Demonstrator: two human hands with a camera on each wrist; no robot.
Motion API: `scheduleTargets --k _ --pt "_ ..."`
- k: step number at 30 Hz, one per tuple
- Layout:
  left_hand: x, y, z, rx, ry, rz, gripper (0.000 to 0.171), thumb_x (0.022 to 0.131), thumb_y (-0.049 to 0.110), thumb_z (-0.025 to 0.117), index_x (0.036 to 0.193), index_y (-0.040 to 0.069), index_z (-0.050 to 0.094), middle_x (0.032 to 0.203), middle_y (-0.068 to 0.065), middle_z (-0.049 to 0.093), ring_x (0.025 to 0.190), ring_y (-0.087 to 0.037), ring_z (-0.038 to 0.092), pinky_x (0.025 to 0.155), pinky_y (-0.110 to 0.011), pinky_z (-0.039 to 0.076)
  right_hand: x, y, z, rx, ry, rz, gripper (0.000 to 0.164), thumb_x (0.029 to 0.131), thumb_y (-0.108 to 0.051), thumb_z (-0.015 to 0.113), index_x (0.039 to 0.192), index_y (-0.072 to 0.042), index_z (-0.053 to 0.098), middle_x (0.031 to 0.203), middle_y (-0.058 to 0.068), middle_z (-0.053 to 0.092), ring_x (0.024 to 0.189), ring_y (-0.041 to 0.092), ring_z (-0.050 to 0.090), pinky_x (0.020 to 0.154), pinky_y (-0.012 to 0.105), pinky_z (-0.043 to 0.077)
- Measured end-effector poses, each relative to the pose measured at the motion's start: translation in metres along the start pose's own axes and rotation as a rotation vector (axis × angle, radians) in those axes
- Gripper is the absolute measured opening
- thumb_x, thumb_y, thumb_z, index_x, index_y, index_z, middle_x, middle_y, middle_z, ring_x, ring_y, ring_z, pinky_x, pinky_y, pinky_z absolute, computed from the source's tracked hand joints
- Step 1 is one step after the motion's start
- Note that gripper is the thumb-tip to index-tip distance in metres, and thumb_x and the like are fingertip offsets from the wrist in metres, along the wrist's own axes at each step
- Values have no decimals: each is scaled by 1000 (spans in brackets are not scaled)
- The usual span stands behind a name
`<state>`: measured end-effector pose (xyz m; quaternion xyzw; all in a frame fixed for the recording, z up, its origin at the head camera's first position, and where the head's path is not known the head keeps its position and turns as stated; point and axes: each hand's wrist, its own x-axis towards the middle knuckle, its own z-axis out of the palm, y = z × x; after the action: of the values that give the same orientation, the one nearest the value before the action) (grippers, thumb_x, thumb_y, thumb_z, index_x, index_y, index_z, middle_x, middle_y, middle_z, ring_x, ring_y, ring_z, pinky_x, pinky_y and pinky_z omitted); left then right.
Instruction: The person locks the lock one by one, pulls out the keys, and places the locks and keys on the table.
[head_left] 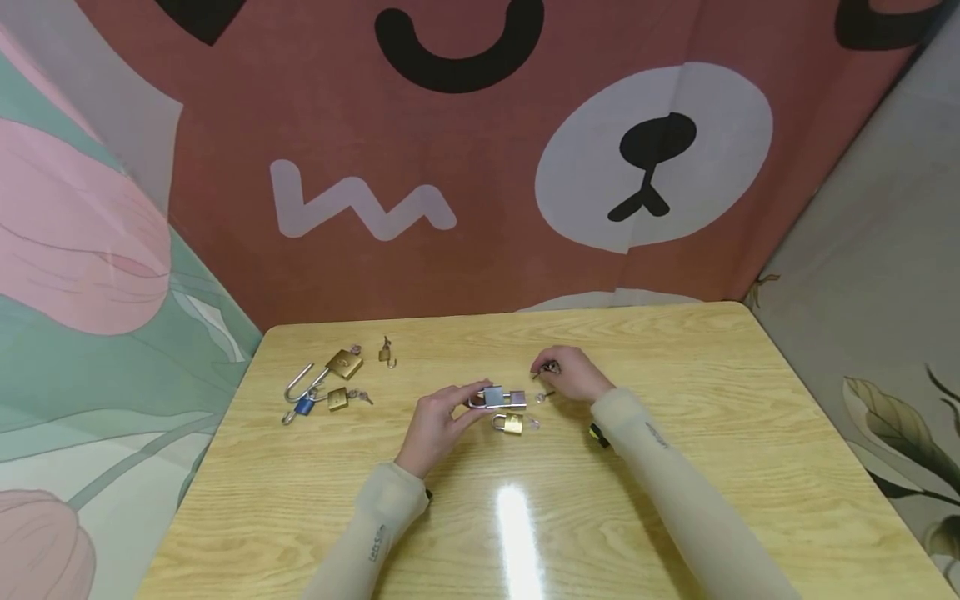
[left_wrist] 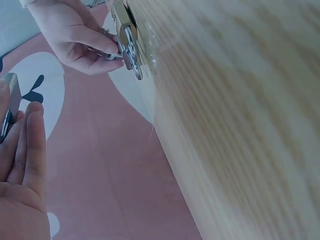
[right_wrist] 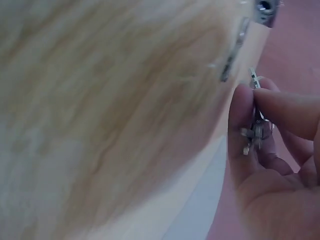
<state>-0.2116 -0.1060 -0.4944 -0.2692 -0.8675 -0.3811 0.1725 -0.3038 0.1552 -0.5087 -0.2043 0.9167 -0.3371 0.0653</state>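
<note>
My left hand grips a silver padlock between thumb and fingers; only its edge shows in the left wrist view. Directly right of it, in the head view, is a second silver padlock; I cannot tell whether the two touch. A brass padlock lies on the table just in front of them. To the right, my right hand pinches a small bunch of keys between thumb and index finger, one key blade sticking out past the fingertips. A loose key lies near that hand.
Toward the table's back left lie a large brass padlock, a smaller brass one with keys, a blue padlock and a tiny padlock. A printed cloth hangs behind the wooden table.
</note>
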Motion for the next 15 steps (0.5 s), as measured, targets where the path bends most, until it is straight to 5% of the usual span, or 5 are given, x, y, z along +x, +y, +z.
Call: scheduleTargets --k 15 --pt "0 0 0 -9 -27 -11 38 86 27 74 123 18 69 88 2 74 74 -4 59 54 -21 44 0 9 1 10 10 -13 33 79 12 66 107 -6 71 103 10 68 96 23 62 91 44 57"
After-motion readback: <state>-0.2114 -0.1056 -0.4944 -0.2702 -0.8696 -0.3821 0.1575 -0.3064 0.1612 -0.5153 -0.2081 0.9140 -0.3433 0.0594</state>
